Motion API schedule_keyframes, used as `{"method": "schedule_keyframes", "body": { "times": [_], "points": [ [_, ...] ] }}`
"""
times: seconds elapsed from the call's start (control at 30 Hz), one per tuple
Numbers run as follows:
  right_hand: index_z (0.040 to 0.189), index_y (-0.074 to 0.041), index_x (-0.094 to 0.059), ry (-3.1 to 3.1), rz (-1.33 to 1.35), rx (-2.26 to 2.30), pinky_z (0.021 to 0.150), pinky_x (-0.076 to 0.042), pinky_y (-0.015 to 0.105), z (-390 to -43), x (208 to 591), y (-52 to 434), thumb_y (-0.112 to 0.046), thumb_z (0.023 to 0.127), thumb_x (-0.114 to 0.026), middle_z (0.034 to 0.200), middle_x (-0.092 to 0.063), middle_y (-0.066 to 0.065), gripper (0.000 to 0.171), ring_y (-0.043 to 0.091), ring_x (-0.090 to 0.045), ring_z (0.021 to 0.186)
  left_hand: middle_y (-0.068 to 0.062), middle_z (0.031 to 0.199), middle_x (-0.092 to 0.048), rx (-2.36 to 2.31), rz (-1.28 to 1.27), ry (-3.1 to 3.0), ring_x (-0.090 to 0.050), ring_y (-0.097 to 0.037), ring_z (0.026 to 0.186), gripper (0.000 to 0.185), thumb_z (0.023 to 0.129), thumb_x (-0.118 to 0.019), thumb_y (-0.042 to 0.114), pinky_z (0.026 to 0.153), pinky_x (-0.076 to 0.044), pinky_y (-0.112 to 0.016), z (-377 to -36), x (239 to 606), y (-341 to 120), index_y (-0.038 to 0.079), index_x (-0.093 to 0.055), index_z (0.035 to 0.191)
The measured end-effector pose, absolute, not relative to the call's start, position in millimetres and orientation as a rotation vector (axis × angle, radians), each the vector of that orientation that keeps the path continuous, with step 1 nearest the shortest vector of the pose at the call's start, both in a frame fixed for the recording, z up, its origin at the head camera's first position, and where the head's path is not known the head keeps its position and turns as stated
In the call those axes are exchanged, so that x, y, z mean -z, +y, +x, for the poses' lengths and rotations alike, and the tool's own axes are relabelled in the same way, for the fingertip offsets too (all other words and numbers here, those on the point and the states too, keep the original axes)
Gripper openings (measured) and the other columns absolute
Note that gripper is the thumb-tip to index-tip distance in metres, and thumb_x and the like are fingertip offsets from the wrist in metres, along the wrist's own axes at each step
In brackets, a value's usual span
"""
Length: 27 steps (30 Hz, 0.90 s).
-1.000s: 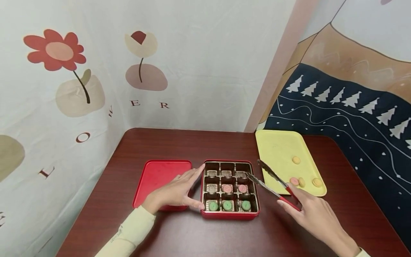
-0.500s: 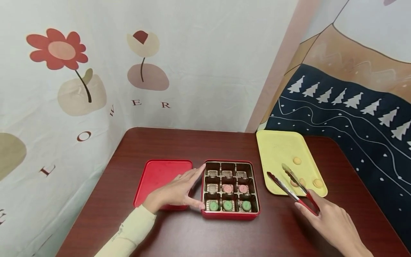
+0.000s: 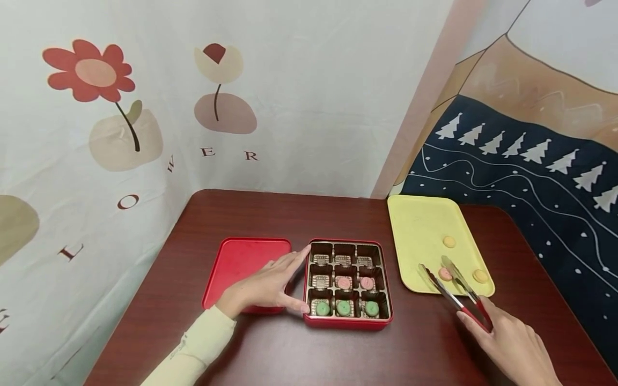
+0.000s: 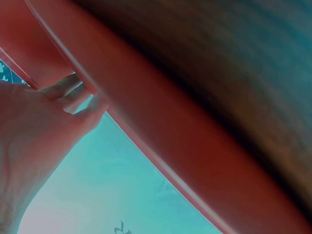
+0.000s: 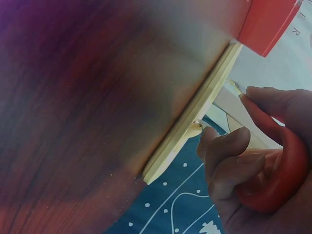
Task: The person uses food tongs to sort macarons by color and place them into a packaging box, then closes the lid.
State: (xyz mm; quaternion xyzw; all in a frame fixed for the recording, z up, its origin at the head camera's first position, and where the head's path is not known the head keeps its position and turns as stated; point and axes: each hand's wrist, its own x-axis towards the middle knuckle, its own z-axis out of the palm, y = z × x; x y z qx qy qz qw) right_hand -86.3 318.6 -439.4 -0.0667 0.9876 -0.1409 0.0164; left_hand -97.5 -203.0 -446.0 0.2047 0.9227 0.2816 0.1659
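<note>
My left hand (image 3: 265, 287) spans the left side of a red box (image 3: 347, 324), its thumb by the front corner and fingertips by the back corner. Green macarons (image 3: 344, 307) fill the box's front row, and two pink macarons (image 3: 367, 283) sit in the middle and right cells of the row behind. In my right hand (image 3: 519, 340) I grip red-handled tongs (image 3: 446, 293), the handle loop (image 5: 292, 165) plain in the right wrist view. The tongs' spread tips stand either side of a pink macaron (image 3: 444, 274) on the yellow tray (image 3: 415, 230).
Two yellow macarons (image 3: 480, 276) show on the tray, one near its right edge and one farther back. A red lid (image 3: 246, 257) lies left of the box, partly under my left forearm and hand. Printed cloth walls (image 3: 309, 107) stand behind the brown table (image 3: 299, 359).
My right hand has carried the tongs from over the box's right side, rightward to the tray and its pink macaron. The left hand has stayed at the box.
</note>
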Motion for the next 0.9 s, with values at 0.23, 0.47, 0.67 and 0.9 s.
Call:
{"method": "schedule_keyframes", "body": {
  "times": [0.23, 0.47, 0.67, 0.9],
  "points": [
    [0.141, 0.016, -0.057, 3.053, -0.182, 0.401, 0.066, -0.054, 0.069, -86.9, 441.9, 322.7, -0.058, 0.104, -0.069, 0.1, -0.069, 0.036, 0.083, 0.051, -0.07, 0.082, -0.018, 0.178, -0.021, -0.811, 0.573, 2.618, -0.015, -0.04, 0.165, 0.138, 0.081, -0.083, 0.077, 0.126, -0.016, -0.071, -96.4, 444.2, -202.7, 0.032, 0.006, 0.177],
    [0.139, 0.014, -0.062, 3.086, -0.212, 0.45, 0.062, -0.053, 0.068, -86.0, 444.0, 323.3, -0.048, 0.104, -0.074, 0.098, -0.07, 0.036, 0.071, 0.048, -0.07, 0.077, -0.019, 0.178, -0.022, -0.796, 0.578, 2.627, -0.016, -0.039, 0.165, 0.138, 0.081, -0.082, 0.078, 0.126, -0.017, -0.071, -97.2, 445.0, -202.6, 0.033, 0.007, 0.177],
    [0.132, 0.003, -0.068, 3.143, -0.264, 0.48, 0.057, -0.049, 0.067, -82.9, 446.6, 320.2, -0.04, 0.102, -0.078, 0.083, -0.069, 0.025, 0.053, 0.047, -0.067, 0.07, -0.019, 0.178, -0.021, -0.798, 0.579, 2.623, -0.015, -0.039, 0.165, 0.138, 0.081, -0.082, 0.078, 0.126, -0.017, -0.07, -97.8, 446.2, -202.5, 0.034, 0.008, 0.176],
    [0.122, -0.006, -0.073, 3.204, -0.348, 0.468, 0.051, -0.045, 0.065, -81.5, 447.4, 315.5, -0.029, 0.099, -0.082, 0.069, -0.06, 0.012, 0.033, 0.042, -0.062, 0.062, -0.017, 0.179, -0.02, -0.803, 0.564, 2.612, -0.014, -0.038, 0.165, 0.138, 0.081, -0.082, 0.079, 0.127, -0.015, -0.069, -97.7, 445.6, -202.8, 0.035, 0.008, 0.176]
  ]
}}
